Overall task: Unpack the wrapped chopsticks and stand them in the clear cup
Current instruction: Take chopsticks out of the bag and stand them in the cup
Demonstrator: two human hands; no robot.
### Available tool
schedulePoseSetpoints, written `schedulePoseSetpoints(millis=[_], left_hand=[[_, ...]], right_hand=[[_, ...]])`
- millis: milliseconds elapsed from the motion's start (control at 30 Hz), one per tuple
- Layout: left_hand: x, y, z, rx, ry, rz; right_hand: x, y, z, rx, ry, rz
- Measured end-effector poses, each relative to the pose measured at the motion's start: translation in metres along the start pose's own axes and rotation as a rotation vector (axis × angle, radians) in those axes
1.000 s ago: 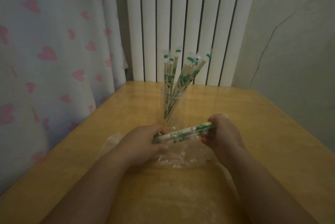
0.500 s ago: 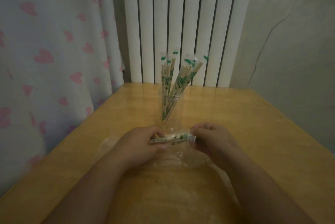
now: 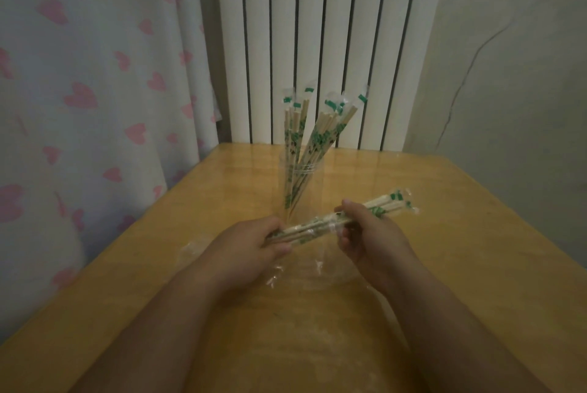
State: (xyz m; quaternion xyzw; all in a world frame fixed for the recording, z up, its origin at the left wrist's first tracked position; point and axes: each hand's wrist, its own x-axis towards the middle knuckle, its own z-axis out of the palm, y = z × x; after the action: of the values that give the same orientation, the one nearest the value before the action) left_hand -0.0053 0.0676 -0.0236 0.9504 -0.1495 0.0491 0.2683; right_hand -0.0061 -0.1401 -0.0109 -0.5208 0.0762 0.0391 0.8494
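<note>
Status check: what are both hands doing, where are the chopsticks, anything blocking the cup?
Left hand and right hand shut on wrapped chopstick bundle, held above table. Clear cup already holds several. Loose plastic wrap under hands; cup approach clear.

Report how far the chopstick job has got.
Done: several wrapped chopsticks already stand in the clear cup. In hand: the left hand and right hand hold another bundle above loose clear plastic on the table. Left: standing that bundle in the cup.

Cup [image 3: 300, 183] with upright chopsticks [image 3: 313, 135] blocks table [image 3: 444, 233] centre; crumpled wrap [image 3: 305, 268] under hands; table sides bare, curtain [image 3: 95, 90] crowds left edge.
</note>
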Motion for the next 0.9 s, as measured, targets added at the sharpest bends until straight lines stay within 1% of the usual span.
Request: schedulePoseSetpoints(millis=[100, 133, 167, 233, 267, 333, 533, 700, 833, 900], left_hand=[[0.001, -0.002, 0.000, 0.010, 0.008, -0.003], [0.001, -0.003, -0.001, 0.012, 0.016, -0.004], [0.002, -0.003, -0.001, 0.015, 0.024, -0.002], [0.002, -0.006, 0.000, 0.010, 0.031, 0.000], [0.002, -0.006, 0.000, 0.001, 0.028, -0.001], [0.001, -0.007, 0.001, 0.000, 0.012, -0.002], [0.001, -0.006, 0.001, 0.009, 0.009, 0.001], [0.000, -0.004, 0.001, -0.020, 0.006, -0.004], [-0.001, -0.002, -0.001, -0.034, 0.027, -0.019], [0.000, -0.003, -0.001, -0.041, 0.028, -0.023]], right_hand=[[0.004, -0.006, -0.002, -0.010, 0.191, -0.122], [0.005, -0.009, -0.004, 0.011, 0.210, -0.144], [0.004, -0.009, -0.005, 0.035, 0.185, -0.146], [0.001, -0.006, -0.005, 0.063, 0.066, -0.090], [0.000, -0.004, -0.003, 0.040, 0.021, -0.054], [-0.001, -0.003, 0.000, -0.044, -0.005, -0.020], [-0.003, -0.003, 0.002, -0.108, -0.003, -0.024], [-0.003, -0.002, 0.007, -0.119, 0.062, -0.104], [-0.001, -0.006, 0.006, -0.145, 0.167, -0.212], [-0.002, -0.006, 0.006, -0.114, 0.145, -0.187]])
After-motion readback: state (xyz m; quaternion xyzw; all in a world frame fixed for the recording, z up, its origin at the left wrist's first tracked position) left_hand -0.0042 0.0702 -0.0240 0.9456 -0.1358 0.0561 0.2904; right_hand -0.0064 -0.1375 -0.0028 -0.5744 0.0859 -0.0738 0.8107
